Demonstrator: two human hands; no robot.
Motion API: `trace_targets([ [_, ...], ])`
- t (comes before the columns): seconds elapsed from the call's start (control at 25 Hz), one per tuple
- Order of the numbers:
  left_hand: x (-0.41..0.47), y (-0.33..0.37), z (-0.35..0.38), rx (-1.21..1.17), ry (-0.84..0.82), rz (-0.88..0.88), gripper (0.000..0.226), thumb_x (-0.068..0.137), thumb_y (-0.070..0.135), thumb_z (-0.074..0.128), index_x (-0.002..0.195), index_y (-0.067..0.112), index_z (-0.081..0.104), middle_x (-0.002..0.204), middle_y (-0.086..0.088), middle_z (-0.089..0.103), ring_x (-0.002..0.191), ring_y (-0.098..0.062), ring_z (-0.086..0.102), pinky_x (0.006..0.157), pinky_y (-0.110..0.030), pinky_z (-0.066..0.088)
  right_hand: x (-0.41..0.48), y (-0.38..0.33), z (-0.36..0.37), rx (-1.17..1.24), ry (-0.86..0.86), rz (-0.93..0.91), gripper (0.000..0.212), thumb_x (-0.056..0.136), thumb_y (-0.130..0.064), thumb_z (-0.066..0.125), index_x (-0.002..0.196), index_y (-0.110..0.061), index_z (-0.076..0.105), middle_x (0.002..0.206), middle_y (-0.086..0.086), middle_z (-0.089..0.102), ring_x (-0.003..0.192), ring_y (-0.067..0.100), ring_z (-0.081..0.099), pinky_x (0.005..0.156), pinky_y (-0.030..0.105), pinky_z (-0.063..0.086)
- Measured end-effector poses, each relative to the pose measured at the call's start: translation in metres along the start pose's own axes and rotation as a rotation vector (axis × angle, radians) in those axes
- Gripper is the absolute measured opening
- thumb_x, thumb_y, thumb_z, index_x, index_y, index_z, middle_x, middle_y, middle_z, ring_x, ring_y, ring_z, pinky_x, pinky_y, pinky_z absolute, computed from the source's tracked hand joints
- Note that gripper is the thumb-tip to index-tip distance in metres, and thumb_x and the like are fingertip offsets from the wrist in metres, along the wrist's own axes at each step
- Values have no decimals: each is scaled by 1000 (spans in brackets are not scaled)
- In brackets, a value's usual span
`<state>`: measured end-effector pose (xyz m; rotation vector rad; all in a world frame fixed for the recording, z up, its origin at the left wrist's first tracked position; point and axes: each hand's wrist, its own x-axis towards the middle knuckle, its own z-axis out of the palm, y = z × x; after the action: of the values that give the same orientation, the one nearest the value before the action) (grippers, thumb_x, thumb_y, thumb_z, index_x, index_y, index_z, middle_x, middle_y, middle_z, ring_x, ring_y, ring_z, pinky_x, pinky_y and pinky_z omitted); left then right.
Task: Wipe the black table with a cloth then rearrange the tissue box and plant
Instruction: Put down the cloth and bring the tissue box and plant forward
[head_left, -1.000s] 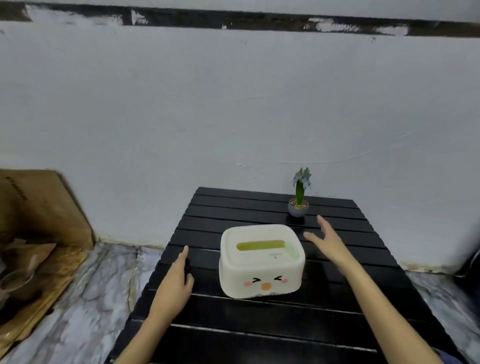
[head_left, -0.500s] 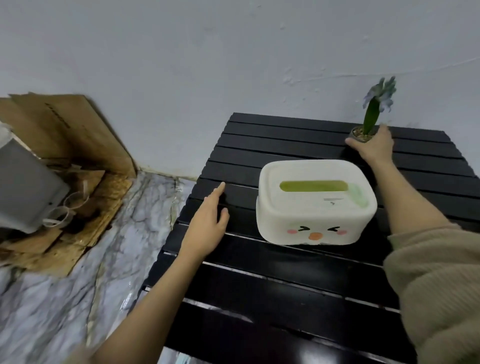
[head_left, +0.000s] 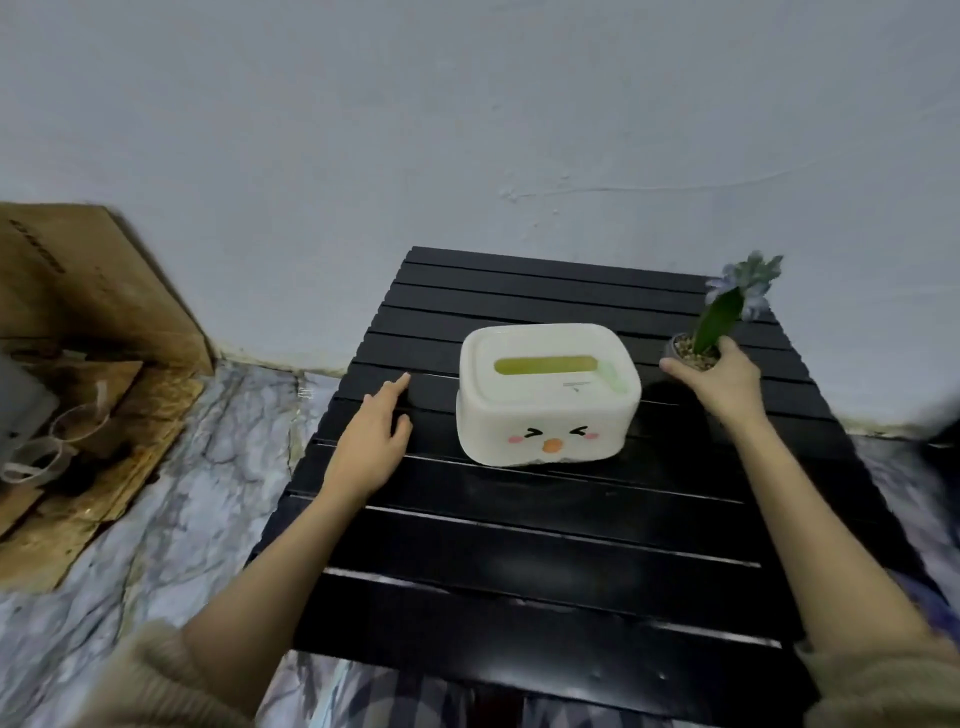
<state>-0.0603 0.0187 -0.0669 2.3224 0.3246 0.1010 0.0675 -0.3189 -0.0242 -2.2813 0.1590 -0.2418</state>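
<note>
Right hand grasps the plant, right of frame, for rearranging.
Left hand rests released on the desk, probably steadying, beside the tissue box.

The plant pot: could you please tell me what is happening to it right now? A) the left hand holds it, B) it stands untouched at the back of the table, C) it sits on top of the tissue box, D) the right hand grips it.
D: the right hand is closed around the plant pot, while the left hand lies open on the table beside the tissue box.
</note>
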Motion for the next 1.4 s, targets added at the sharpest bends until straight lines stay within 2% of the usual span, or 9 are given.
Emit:
trace_targets([
  [0.44, -5, 1, -3, -10, -14, 13, 51, 92, 16, 34, 140, 27, 23, 152, -9, 27, 142, -27, 13, 114, -46, 25, -82, 16, -9, 62, -36, 43, 43, 72, -24, 76, 106, -7, 56, 103, 11, 61, 99, 29, 58, 78, 30, 41],
  [0.64, -4, -2, -5, -58, -4, -3, 55, 87, 10, 36, 139, 27, 27, 148, -8, 35, 140, -27, 22, 113, -47, 28, -94, 13, -14, 79, -11, 57, 93, 71, -26, 77, 142, -11, 19, 151, 10, 16, 137, 25, 22, 110, 42, 28],
  [0.76, -6, 1, -9, -114, 1, 19, 58, 84, 5, 37, 137, 27, 32, 146, -8, 39, 134, -26, 35, 112, -45, 32, -137, -3, -19, 141, 289, -25, 75, 78, -17, 70, 139, -12, 27, 147, 9, 22, 135, 24, 24, 110, 43, 29],
  [0.84, -11, 5, -12, -156, 17, 54, 59, 83, 0, 37, 135, 27, 36, 143, -7, 44, 129, -23, 42, 107, -35, 35, -165, -17, -15, 142, 367, -248, 53, 83, -16, 60, 132, -12, 39, 136, 4, 33, 127, 13, 34, 108, 27, 31],
  [0.92, -18, 12, -13, -197, 39, 90, 60, 82, -2, 36, 132, 31, 39, 134, -7, 53, 110, -21, 57, 91, -22, 41, -172, -28, -9, 159, 230, -393, 44, 87, -22, 50, 130, -17, 41, 130, -9, 36, 122, -2, 36, 105, 13, 29],
  [1.04, -39, 37, -7, -317, 54, 102, 56, 85, -1, 37, 130, 32, 41, 92, 5, 66, 59, -4, 49, 59, -6, 41, -156, -37, 3, 235, -70, -272, 50, 93, -20, 48, 139, -23, 28, 142, -11, 29, 132, 6, 29, 109, 28, 28],
  [1.12, -54, 56, 1, -421, 40, 91, 50, 88, 4, 38, 133, 25, 39, 103, 17, 60, 78, 2, 50, 73, -3, 40, -145, -42, 12, 358, -217, -117, 54, 95, -26, 44, 143, -24, 19, 150, -6, 22, 134, 5, 20, 109, 27, 22],
  [1.24, -67, 73, 10, -559, -42, 42, 48, 89, 11, 40, 134, 27, 36, 127, 12, 48, 116, -5, 44, 99, -24, 33, -137, -44, 25, 565, -314, 35, 52, 96, -32, 38, 143, -29, 15, 152, -6, 21, 136, 5, 19, 110, 26, 18],
  [1.4, -61, 79, 11, -614, -101, 31, 47, 89, 12, 42, 134, 27, 36, 121, 14, 50, 118, -10, 43, 96, -26, 31, -140, -42, 27, 675, -310, 98, 69, 77, -61, 46, 139, -42, 20, 151, -10, 24, 137, 8, 24, 117, 43, 20],
])
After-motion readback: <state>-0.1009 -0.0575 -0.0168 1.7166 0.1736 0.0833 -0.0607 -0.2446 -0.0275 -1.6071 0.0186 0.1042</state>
